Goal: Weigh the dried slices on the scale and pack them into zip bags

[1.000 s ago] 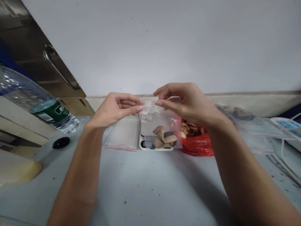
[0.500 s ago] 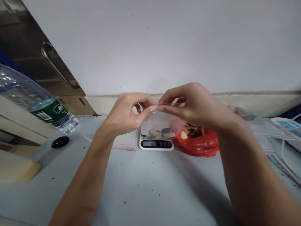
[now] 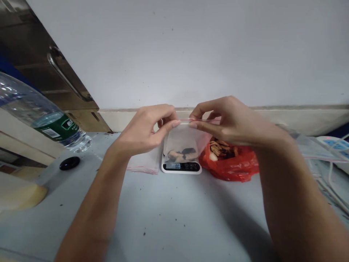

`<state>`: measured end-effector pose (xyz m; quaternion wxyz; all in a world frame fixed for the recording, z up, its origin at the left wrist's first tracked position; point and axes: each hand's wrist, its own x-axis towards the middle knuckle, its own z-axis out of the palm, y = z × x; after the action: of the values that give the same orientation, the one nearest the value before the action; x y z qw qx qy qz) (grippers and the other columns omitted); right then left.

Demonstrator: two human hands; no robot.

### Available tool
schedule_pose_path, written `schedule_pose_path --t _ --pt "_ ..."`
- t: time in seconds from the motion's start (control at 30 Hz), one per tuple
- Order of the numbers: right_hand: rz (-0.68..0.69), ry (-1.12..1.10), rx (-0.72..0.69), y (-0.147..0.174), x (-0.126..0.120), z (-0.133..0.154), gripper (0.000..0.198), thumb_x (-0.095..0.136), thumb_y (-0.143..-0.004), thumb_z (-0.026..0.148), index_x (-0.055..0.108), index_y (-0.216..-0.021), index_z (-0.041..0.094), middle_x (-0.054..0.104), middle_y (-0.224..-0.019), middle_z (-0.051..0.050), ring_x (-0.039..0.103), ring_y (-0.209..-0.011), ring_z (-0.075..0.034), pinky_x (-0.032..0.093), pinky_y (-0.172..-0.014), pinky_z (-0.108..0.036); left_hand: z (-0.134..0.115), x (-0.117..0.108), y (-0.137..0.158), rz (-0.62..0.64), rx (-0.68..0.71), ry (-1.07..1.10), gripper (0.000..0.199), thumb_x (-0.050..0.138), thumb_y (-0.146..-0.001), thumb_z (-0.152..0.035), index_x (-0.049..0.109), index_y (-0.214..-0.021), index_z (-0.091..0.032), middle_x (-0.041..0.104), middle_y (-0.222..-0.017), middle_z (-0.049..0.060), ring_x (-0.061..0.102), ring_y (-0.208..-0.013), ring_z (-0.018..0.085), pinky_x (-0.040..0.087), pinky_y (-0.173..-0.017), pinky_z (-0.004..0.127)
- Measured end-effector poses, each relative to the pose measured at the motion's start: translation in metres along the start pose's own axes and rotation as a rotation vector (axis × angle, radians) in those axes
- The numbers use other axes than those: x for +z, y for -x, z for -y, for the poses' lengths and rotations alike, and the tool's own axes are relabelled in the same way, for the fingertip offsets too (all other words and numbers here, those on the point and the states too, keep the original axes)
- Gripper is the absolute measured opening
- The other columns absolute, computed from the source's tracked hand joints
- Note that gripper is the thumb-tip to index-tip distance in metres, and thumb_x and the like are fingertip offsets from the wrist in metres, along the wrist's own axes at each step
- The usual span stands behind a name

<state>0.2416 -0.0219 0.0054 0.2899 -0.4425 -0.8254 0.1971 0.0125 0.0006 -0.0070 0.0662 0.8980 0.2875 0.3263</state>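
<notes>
Left hand (image 3: 148,127): thumb and fingers clamped on the top edge of the clear bag (image 3: 185,140). Right hand (image 3: 227,120): thumb and fingers clamped on the same edge, a short way to the right, with the red seal line running between the two thumbs. The clear bag hung down from both grips over the plate of the scale (image 3: 182,167); whether its base touched the plate could not be told. A few brown and dark pieces (image 3: 181,156) lay at its bottom. The display (image 3: 173,166) read 0.0.

Right of the scale, just beside it, stood the red bag (image 3: 236,169), its mouth open on dried slices (image 3: 222,150). Left of the scale lay flat sachets (image 3: 144,168), partly hidden by the left arm. Farther left on the table (image 3: 163,214) lay a black disc (image 3: 69,163), near a tilted bottle (image 3: 56,125).
</notes>
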Motion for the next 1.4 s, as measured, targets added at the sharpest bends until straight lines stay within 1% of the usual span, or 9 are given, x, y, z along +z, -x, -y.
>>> schedule_pose_path --t 0.2,0.43,0.63,0.77,0.9,1.0,1.13,1.3,1.4 --pt "-0.039 0.020 0.073 0.011 -0.021 -0.027 0.028 0.064 -0.085 0.049 0.067 -0.074 0.024 0.069 -0.073 -0.004 0.058 -0.062 -0.018 0.049 -0.064 -0.035 0.007 -0.020 0.005 0.013 -0.061 -0.084 0.022 0.057 -0.097 -0.031 0.057 -0.076 -0.024 0.064 -0.070 -0.002 0.061 -0.066 0.016 0.048 -0.062 0.027" --pt "-0.297 0.045 0.291 0.036 -0.047 -0.051 0.021 0.070 -0.079 0.044 0.067 -0.068 0.025 0.070 -0.070 -0.005 0.063 -0.069 -0.020 0.054 -0.068 -0.039 0.025 -0.045 0.019 -0.318 -0.055 -0.100 0.015 0.068 -0.094 -0.026 0.066 -0.080 -0.022 0.067 -0.072 -0.003 0.055 -0.064 0.011 0.049 -0.060 0.024" --pt "-0.022 -0.058 -0.006 0.017 -0.025 -0.003 0.041 0.074 -0.077 0.044 0.076 -0.112 0.022 0.078 -0.116 -0.008 0.073 -0.098 -0.024 0.060 -0.083 -0.036 -0.001 -0.018 -0.003 -0.179 0.181 -0.225 0.013 0.071 -0.099 -0.027 0.076 -0.087 -0.024 0.074 -0.083 -0.001 0.066 -0.071 0.015 0.052 -0.064 0.027" --pt "0.237 0.166 0.081 0.013 -0.021 0.010 0.014 0.066 -0.085 0.029 0.076 -0.089 0.019 0.071 -0.069 0.000 0.060 -0.060 -0.015 0.047 -0.058 -0.029 -0.023 0.009 -0.016 -0.325 0.296 -0.234 0.011 0.073 -0.100 -0.030 0.078 -0.092 -0.023 0.071 -0.083 -0.001 0.066 -0.069 0.013 0.052 -0.063 0.026" --pt "0.121 0.184 0.160 0.037 -0.043 -0.007 0.025 0.059 -0.091 0.028 0.073 -0.072 0.019 0.067 -0.059 0.001 0.060 -0.055 -0.015 0.046 -0.054 -0.028 -0.050 0.032 -0.025 -0.505 0.371 -0.221 0.004 0.072 -0.100 -0.023 0.076 -0.098 -0.022 0.073 -0.084 0.000 0.066 -0.071 0.013 0.054 -0.066 0.026" --pt "-0.296 0.107 0.139 0.070 -0.067 -0.026 0.025 0.061 -0.092 0.033 0.082 -0.098 0.021 0.083 -0.090 -0.003 0.077 -0.084 -0.022 0.061 -0.077 -0.034 -0.066 0.047 -0.029 -0.338 0.345 -0.078 0.012 0.066 -0.101 -0.015 0.074 -0.096 -0.022 0.076 -0.086 -0.001 0.069 -0.074 0.013 0.056 -0.071 0.026" --pt "-0.834 0.306 0.075 0.116 -0.084 -0.060 0.028 0.059 -0.095 0.026 0.084 -0.108 0.026 0.084 -0.115 -0.006 0.079 -0.111 -0.027 0.061 -0.100 -0.045 -0.071 0.070 -0.034 0.158 0.154 0.040 0.019 0.059 -0.103 -0.019 0.077 -0.096 -0.021 0.078 -0.096 0.001 0.072 -0.078 0.015 0.055 -0.069 0.027" --pt "-0.266 0.476 0.169 0.162 -0.073 -0.112 0.038 0.059 -0.092 0.041 0.084 -0.110 0.019 0.078 -0.130 -0.017 0.067 -0.132 -0.040 0.053 -0.113 -0.061 -0.062 0.099 -0.042 0.421 -0.027 0.002 0.027 0.052 -0.102 -0.018 0.079 -0.103 -0.021 0.078 -0.104 0.005 0.072 -0.089 0.020 0.055 -0.073 0.030" --pt "-0.147 0.382 0.338 0.172 -0.068 -0.120 0.043 0.061 -0.092 0.053 0.083 -0.114 0.024 0.076 -0.136 -0.014 0.062 -0.139 -0.042 0.051 -0.115 -0.063 -0.057 0.107 -0.042 0.423 -0.012 -0.089 0.020 0.060 -0.098 -0.020 0.079 -0.104 -0.019 0.077 -0.108 0.009 0.067 -0.107 0.028 0.057 -0.092 0.040"
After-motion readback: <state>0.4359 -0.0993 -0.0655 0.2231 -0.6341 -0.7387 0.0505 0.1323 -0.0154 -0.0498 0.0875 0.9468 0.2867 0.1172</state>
